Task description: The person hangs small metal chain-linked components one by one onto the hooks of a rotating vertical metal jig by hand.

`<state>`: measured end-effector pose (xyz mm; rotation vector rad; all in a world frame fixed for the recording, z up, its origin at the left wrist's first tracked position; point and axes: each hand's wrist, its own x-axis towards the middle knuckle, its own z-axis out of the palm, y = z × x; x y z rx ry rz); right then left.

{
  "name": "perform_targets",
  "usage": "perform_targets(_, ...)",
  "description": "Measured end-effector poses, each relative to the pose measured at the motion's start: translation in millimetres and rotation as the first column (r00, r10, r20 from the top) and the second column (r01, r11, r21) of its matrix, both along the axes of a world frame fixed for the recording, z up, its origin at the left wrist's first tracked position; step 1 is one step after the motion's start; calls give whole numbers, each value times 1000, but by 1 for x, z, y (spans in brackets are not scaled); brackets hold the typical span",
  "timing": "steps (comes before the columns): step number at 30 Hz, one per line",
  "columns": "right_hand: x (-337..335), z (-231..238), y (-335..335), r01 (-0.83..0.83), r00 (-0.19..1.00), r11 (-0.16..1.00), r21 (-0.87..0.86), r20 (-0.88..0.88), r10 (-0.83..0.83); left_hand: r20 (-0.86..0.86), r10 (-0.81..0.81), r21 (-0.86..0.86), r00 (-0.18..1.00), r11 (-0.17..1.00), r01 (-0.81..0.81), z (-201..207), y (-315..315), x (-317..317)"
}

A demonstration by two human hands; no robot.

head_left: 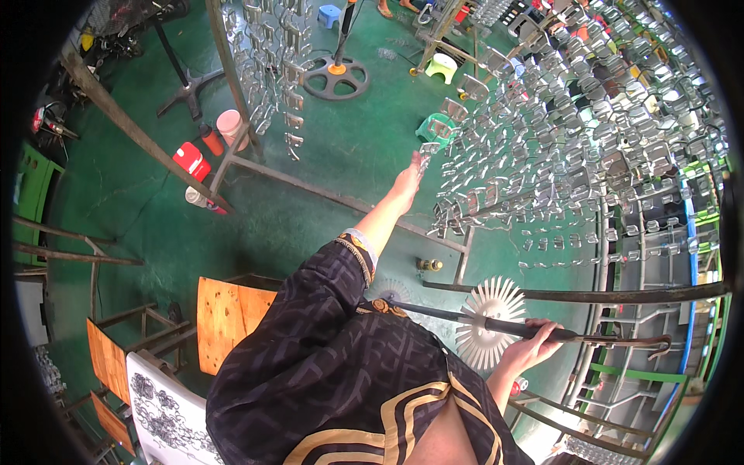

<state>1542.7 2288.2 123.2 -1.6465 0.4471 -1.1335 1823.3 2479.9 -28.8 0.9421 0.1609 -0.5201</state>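
My left hand (406, 186) reaches forward, its fingers closed at a small shiny metal clip (427, 149) beside the edge of a large hanging mass of such clips (542, 132). The fingertips show only in part. To the right and lower, my right hand (532, 346) is wrapped round the dark grip of a long thin metal rod (438, 311). The rod crosses in front of my body, and its far right end bends into a hook (661, 346). Behind the rod is a pale disc with radiating fins (488, 298).
Metal frame bars (310, 184) run across the green floor. More clips (267, 62) hang at the upper left. A red and white box (191, 160) and pink bucket (230, 124) stand on the left. A wooden chair back (232, 314) and white table (151, 422) are at lower left.
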Motion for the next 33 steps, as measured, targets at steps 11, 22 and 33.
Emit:
perform_targets(11, -1, 0, 0, -6, 1000, 1000, 4, 31, 6, 18, -11, -165, 1000, 986, 13, 4, -3, -1)
perform_targets(22, 3, 5, 9, -39, 997, 999, 27, 64, 38, -97, -98, -174, 990, 982, 81, 0, -2, -20)
perform_targets(33, 2, 10, 15, -54, 997, 999, 5, 55, 54, -48, -100, -177, 994, 980, 90, 4, 3, -23)
